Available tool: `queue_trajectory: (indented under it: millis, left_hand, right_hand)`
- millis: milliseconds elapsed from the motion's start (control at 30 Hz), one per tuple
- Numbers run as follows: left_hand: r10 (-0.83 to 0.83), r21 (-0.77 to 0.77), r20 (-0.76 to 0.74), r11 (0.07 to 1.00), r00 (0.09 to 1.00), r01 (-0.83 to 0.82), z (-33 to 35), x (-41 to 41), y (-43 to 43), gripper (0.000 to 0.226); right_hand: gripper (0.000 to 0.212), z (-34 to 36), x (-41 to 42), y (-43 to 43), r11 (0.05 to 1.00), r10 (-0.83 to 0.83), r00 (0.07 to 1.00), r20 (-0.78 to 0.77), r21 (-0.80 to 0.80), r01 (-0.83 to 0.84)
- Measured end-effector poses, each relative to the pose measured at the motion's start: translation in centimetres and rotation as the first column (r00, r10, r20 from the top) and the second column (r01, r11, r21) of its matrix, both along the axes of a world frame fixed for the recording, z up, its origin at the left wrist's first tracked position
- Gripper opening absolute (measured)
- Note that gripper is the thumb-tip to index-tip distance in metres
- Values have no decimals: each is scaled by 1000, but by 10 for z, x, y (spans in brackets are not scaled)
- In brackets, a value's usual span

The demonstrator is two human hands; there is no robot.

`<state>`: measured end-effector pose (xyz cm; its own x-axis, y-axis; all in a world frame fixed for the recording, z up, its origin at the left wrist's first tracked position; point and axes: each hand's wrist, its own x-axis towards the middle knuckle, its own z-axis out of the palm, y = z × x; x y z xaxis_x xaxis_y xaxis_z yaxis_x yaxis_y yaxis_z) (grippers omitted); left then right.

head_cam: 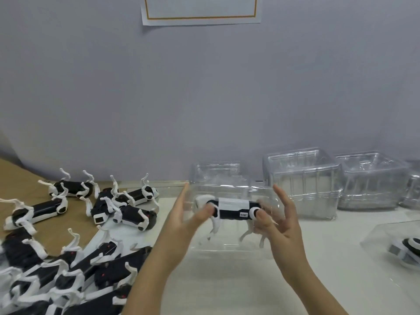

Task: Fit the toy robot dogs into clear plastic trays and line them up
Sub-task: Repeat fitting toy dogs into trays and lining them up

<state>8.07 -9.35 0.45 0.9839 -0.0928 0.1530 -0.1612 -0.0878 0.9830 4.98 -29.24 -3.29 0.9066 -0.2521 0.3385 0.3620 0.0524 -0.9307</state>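
**Both grips hold one tray with a dog in it**

The left grip (181,221) and the right grip (283,226) grasp a clear tray (227,248) from its two ends, with the tray between them. A black and white toy dog (231,209) sits inside this tray, side-on, its white legs pointing down. The left thumb (208,211) presses on the dog's end nearest the left grip, while the other left fingers run straight up along the tray's edge. The right thumb (261,215) rests on the round white joint at the dog's other end. The right forefinger stands up and the remaining fingers bend against the tray's side. I cannot tell whether the tray's lower edge touches the pale worktop (227,287) or hangs just above it.

Out beyond the left grip lies a heap of loose toy dogs (68,264), many with legs in the air. Most of them rest on a brown sheet (22,178) that covers that part of the worktop.

Just behind the held tray stands another empty tray (216,170). Past the right grip, against the wall, are two stacks of empty trays (304,185) (372,185), side by side. Further out from the right grip, at the picture's edge, a second tray (386,235) lies flat with a dog (409,248) partly in sight inside it.

High above both grips a paper sheet (200,10) with an orange border hangs on the grey wall
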Motion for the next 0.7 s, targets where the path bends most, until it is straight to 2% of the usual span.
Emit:
queue_trajectory:
  millis: [100,267,467,533,600,700]
  left_hand:
    - [67,6,66,998,996,-68,-16,-10,2,72]
    - [96,-46,161,995,982,-90,-21,-6,-1,81]
    - [133,-12,243,991,961,-134,-25,-9,-6,89]
    - [117,24,306,991,945,-131,-26,-12,-3,92]
    - [151,15,380,986,913,-169,-32,-12,0,92]
    - [232,-65,429,972,873,-227,-46,-13,1,88]
  right_hand:
    - [59,1,-4,6,997,3,998,57,-74,1]
    - [62,3,-8,7,991,-13,997,71,-133,23]
    - [63,-7,1,-2,987,4,989,146,-160,20]
    - [72,-13,4,-11,975,6,975,222,-216,43]
    - [80,-19,6,-19,944,-31,930,366,-296,148]
    - [79,-30,12,-24,856,27,763,646,-409,317]
